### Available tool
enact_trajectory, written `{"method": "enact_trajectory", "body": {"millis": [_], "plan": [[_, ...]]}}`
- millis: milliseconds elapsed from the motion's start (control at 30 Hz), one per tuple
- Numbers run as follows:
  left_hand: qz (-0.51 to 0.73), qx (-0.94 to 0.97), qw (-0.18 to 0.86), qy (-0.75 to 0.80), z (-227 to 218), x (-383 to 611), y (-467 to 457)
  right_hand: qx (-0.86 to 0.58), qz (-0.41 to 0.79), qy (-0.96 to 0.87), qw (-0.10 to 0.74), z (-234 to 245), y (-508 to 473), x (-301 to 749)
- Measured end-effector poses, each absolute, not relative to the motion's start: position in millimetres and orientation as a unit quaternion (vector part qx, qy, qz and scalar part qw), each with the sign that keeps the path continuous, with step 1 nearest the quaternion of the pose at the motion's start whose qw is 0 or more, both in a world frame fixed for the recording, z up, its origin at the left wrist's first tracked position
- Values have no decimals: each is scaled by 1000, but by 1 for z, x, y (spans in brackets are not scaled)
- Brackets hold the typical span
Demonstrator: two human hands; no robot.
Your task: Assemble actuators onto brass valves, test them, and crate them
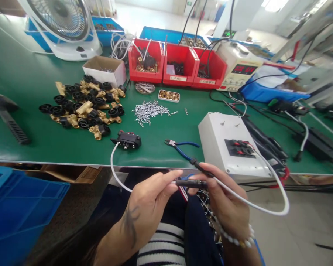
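Below the table edge, my left hand point(151, 197) and my right hand point(220, 197) meet on a small black connector point(189, 182). Each hand pinches one end of it. A white cable point(117, 173) runs from the left side up to a black switch part point(127, 140) lying on the green table point(28, 129). Another white cable point(266, 210) loops from my right hand up to a white box point(215, 138) with a black terminal block point(240, 147). Blue-handled pliers point(180, 146) lie just beyond my hands.
A pile of brass and black fittings point(85, 107) lies left, with silver clips point(150, 111) beside it. Red bins point(177, 64), a cardboard box point(104, 70), a fan point(65, 26) and a power supply point(240, 68) stand behind. A blue crate point(19, 210) sits lower left.
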State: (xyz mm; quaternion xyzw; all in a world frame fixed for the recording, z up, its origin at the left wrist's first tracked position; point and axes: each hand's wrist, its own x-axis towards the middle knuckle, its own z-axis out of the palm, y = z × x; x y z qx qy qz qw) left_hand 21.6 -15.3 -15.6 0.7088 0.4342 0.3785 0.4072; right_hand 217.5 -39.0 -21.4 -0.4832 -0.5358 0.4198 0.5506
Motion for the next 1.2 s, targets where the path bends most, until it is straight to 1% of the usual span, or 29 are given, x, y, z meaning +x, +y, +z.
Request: {"method": "enact_trajectory", "body": {"millis": [100,200,300,767,1200], "plan": [[396,713,371,444,-11,19,-17,-468,372,-547,586,-19,-41,217],[413,710,339,458,-6,18,-18,-447,329,-514,654,-12,-41,216],[426,710,323,458,-2,17,-19,-439,338,-465,691,-6,-41,215],[417,723,298,463,4,18,-19,-412,447,-476,636,-10,-41,210],[380,715,312,498,4,12,-16,-380,427,-554,606,-11,-38,213]]}}
